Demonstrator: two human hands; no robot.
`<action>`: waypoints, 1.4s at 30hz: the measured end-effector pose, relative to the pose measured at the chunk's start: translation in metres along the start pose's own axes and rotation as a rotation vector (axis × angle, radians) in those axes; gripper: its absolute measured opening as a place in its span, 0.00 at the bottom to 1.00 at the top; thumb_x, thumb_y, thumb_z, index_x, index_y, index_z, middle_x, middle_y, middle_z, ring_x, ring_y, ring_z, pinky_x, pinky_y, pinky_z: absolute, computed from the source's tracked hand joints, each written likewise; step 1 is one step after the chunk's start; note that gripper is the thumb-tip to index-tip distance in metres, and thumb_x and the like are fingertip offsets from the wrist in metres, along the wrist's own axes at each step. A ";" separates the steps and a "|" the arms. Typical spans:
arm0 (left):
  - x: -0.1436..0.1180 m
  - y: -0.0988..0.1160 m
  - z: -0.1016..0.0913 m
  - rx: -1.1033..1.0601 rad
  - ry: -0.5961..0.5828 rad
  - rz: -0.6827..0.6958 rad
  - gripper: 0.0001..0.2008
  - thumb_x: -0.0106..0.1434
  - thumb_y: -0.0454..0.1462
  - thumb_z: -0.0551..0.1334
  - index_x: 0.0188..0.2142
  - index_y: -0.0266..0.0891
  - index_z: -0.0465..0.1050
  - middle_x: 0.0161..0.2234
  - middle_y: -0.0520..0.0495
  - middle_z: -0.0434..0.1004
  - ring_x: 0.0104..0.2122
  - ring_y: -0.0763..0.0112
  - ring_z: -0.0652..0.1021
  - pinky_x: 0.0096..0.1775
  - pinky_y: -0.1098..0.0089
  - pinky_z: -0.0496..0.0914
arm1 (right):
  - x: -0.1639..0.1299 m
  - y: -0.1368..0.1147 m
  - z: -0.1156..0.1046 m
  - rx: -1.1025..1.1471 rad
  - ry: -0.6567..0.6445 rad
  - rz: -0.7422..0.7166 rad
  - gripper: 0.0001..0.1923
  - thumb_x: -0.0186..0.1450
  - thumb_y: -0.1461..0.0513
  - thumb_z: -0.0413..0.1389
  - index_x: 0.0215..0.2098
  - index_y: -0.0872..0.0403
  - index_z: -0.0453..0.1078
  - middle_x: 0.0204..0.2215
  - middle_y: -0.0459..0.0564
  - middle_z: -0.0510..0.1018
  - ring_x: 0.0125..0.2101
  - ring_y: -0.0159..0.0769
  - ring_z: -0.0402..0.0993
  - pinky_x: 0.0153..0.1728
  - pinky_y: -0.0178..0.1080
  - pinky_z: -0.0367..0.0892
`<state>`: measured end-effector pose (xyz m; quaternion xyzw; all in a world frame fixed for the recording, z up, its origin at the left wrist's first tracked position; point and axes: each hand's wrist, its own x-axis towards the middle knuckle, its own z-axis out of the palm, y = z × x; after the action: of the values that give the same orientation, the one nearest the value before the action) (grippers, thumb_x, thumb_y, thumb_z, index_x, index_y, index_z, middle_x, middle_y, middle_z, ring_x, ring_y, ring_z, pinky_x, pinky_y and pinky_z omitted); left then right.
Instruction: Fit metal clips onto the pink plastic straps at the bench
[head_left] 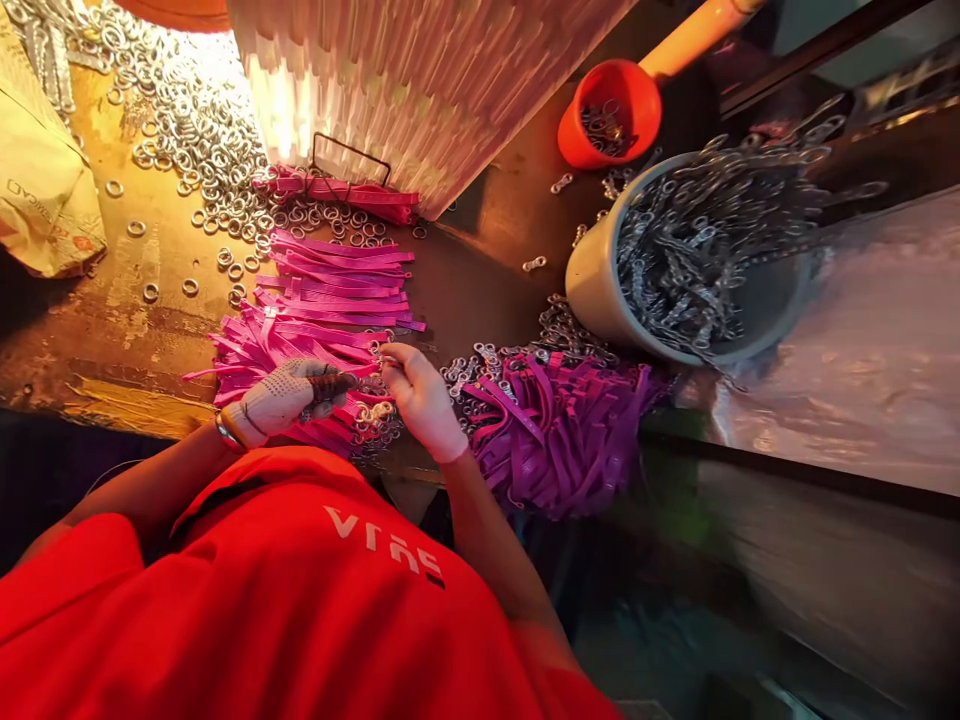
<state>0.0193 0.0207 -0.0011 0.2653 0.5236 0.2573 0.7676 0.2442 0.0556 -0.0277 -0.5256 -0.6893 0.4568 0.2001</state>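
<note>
My left hand [283, 397] wears a white dotted glove and is closed around a small dark tool [334, 383], whose tip points right. My right hand [421, 396], also gloved in white, pinches the end of a pink strap [381, 361] just beyond that tip. Both hands hover over a fan of pink straps [300, 345] with small metal rings [373, 413] on their ends. Just right of my right hand is a heap of purple straps [559, 430] fitted with metal clasps.
Loose metal rings [195, 120] cover the far left of the worn bench [120, 300]. More pink straps [341, 268] lie stacked further back. A grey bucket [592, 290] of metal clasps and an orange scoop [637, 100] are at the right, a crumpled bag [41, 190] at the left.
</note>
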 end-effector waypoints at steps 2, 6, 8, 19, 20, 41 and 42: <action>-0.005 -0.001 0.002 0.074 -0.068 0.004 0.22 0.61 0.51 0.69 0.26 0.34 0.74 0.19 0.50 0.67 0.17 0.81 0.62 0.19 0.76 0.53 | -0.006 -0.020 0.004 -0.026 -0.095 -0.135 0.21 0.72 0.60 0.50 0.61 0.52 0.68 0.55 0.55 0.77 0.53 0.39 0.74 0.57 0.43 0.67; -0.011 -0.009 0.002 0.175 -0.095 0.062 0.23 0.63 0.53 0.66 0.25 0.35 0.70 0.17 0.51 0.65 0.16 0.79 0.61 0.19 0.74 0.52 | -0.012 -0.038 0.009 -0.036 -0.246 -0.275 0.20 0.73 0.61 0.48 0.60 0.52 0.70 0.55 0.54 0.78 0.54 0.39 0.73 0.57 0.44 0.68; -0.015 -0.014 0.001 0.208 -0.060 0.113 0.23 0.63 0.52 0.66 0.24 0.36 0.68 0.17 0.51 0.65 0.16 0.79 0.61 0.19 0.74 0.52 | -0.016 -0.043 0.011 -0.032 -0.262 -0.253 0.17 0.74 0.61 0.47 0.55 0.51 0.73 0.50 0.52 0.81 0.51 0.39 0.75 0.54 0.43 0.69; -0.031 -0.009 0.018 0.084 -0.122 0.108 0.16 0.63 0.45 0.66 0.28 0.38 0.65 0.19 0.54 0.65 0.18 0.79 0.63 0.20 0.76 0.54 | -0.036 -0.065 0.020 -0.625 -0.162 -0.152 0.14 0.69 0.62 0.50 0.29 0.53 0.74 0.28 0.51 0.79 0.31 0.36 0.71 0.35 0.37 0.59; -0.027 -0.011 0.019 0.027 -0.098 0.095 0.15 0.63 0.45 0.66 0.28 0.38 0.65 0.19 0.54 0.64 0.18 0.79 0.62 0.20 0.76 0.54 | -0.037 -0.067 0.023 -0.650 -0.125 -0.127 0.14 0.69 0.61 0.50 0.30 0.54 0.75 0.29 0.52 0.79 0.31 0.37 0.72 0.35 0.37 0.59; 0.201 0.017 0.024 1.572 -0.027 0.238 0.22 0.73 0.34 0.51 0.62 0.31 0.70 0.56 0.23 0.71 0.42 0.53 0.81 0.42 0.61 0.70 | -0.037 0.010 0.014 0.097 0.290 0.416 0.23 0.72 0.48 0.46 0.47 0.54 0.74 0.37 0.49 0.81 0.37 0.36 0.74 0.42 0.36 0.69; 0.199 0.016 0.023 1.588 -0.051 0.263 0.22 0.73 0.33 0.50 0.63 0.32 0.70 0.58 0.23 0.68 0.43 0.53 0.81 0.42 0.61 0.70 | -0.037 0.012 0.015 0.061 0.270 0.394 0.24 0.73 0.49 0.44 0.50 0.55 0.74 0.38 0.50 0.81 0.38 0.36 0.74 0.42 0.36 0.69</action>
<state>0.1031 0.1627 -0.1162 0.7970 0.4972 -0.1097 0.3250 0.2529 0.0157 -0.0375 -0.7000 -0.5262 0.4332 0.2133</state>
